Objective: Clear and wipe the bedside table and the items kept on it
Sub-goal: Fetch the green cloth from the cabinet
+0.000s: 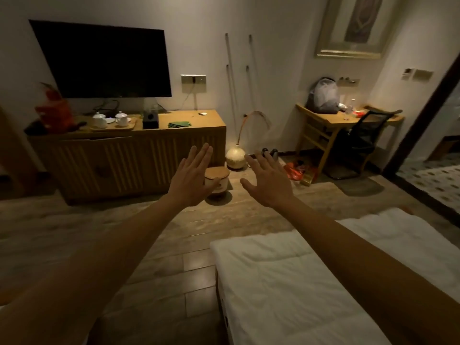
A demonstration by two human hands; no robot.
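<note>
Left hand (193, 176) and right hand (267, 180) raised out front, fingers spread wide and holding nothing, probably a ready pose ahead of any clearing, beside the bed (311, 277), with no bedside table in view.

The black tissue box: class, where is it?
Head view, left of centre: the black tissue box sits on the wooden cabinet, between the tea tray and green cloth.
</note>
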